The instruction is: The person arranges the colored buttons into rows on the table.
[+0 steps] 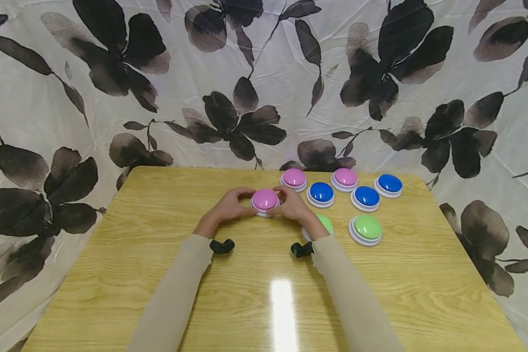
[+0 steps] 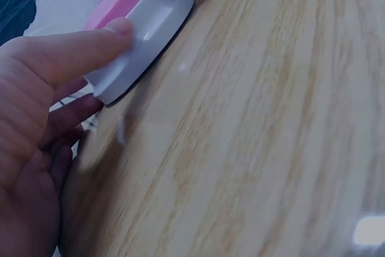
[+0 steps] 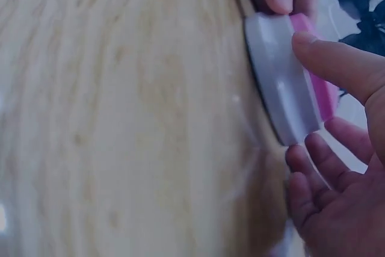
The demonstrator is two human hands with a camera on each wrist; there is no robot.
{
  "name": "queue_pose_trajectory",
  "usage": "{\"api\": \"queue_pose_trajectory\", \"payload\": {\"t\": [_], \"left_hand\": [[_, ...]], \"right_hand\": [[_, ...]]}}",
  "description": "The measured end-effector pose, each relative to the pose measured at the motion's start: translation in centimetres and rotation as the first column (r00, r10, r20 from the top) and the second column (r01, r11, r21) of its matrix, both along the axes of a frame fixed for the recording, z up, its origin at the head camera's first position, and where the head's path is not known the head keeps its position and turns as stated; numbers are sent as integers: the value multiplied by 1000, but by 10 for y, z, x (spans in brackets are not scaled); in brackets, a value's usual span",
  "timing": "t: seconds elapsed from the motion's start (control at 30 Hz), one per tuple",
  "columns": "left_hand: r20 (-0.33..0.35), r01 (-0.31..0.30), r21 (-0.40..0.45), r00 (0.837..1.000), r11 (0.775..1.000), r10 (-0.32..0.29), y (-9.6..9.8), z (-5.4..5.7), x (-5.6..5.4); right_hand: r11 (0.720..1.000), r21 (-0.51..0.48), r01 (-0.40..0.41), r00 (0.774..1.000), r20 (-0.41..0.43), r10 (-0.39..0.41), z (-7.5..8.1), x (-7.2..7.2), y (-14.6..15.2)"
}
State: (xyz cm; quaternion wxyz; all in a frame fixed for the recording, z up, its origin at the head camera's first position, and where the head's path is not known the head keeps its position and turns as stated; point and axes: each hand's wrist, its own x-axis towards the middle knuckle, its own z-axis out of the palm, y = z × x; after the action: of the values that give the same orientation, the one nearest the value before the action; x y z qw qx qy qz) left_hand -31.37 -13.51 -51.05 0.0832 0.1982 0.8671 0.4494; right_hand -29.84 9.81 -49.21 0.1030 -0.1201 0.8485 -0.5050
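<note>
Pink-domed and white below, one button [image 1: 265,199] is over the far half of the bench [image 1: 167,274] in the head view, grasped from opposite sides by the left hand [image 1: 229,205] and the right hand [image 1: 292,205]. To its right are two more pink buttons [image 1: 294,177], three blue buttons [image 1: 365,196] and two green buttons [image 1: 367,227], one green partly hidden by the right arm. Floral cloth [image 1: 229,58] hangs beyond.

Left wrist view: the left thumb [image 2: 84,55] presses against the white base [image 2: 141,46].

Right wrist view: the right thumb [image 3: 340,64] lies along the button's near side, other fingers below; whether the base touches the wood, I cannot tell.
</note>
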Motion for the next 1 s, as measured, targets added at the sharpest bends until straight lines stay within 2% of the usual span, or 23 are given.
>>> {"api": "queue_pose_trajectory", "payload": {"t": [0.23, 0.43, 0.53, 0.7, 1.0], "left_hand": [[15, 29, 37, 999, 999, -29, 0, 10, 1], [71, -52, 112, 996, 992, 44, -5, 32, 12], [78, -62, 121, 996, 991, 53, -6, 41, 20], [88, -22, 147, 996, 989, 9, 0, 51, 35], [85, 68, 172, 993, 983, -83, 14, 51, 58]], "right_hand": [[999, 51, -16, 1000, 0, 16, 22, 4, 15], [998, 61, -22, 999, -36, 24, 43, 13, 29], [997, 72, -20, 998, -65, 24, 50, 18, 38], [995, 95, -10, 994, -105, 20, 52, 29, 56], [991, 128, 30, 989, -148, -11, 42, 44, 90]]}}
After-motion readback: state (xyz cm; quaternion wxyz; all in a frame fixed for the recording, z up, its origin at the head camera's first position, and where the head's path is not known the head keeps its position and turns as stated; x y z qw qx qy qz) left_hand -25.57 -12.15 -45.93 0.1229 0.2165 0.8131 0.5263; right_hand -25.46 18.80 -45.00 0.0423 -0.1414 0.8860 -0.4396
